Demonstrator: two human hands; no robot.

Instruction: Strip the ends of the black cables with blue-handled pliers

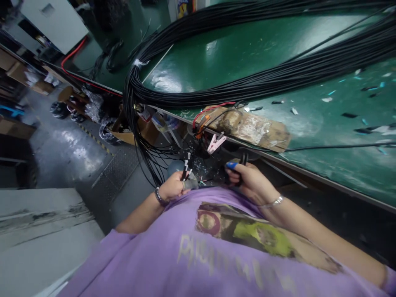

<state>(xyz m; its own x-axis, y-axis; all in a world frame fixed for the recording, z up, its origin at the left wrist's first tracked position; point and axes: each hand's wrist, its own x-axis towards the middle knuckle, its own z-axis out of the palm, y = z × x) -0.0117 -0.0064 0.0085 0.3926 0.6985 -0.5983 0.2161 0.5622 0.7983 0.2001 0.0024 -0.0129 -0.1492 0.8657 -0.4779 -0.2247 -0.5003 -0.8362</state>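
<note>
My left hand (172, 186) is closed around a few black cable ends (185, 168) with white tips, which stick up out of the fist in front of my lap. My right hand (252, 181), at the table's edge, grips a black looped tool (243, 160), perhaps scissors; its working end is hidden. Something blue (231, 165) wraps the thumb. A bundle of thin black cables (140, 136) hangs over the table's corner towards my left hand. Between the hands and the table, a pale pink clip (216, 143) hangs at the edge.
The long coil of black cable (216, 91) lies across the green table (192, 70). A taped wooden block (253, 127) with red and black wires sits at the near edge. Cable scraps (349, 115) litter the right side. Below stands a cardboard box (123, 130).
</note>
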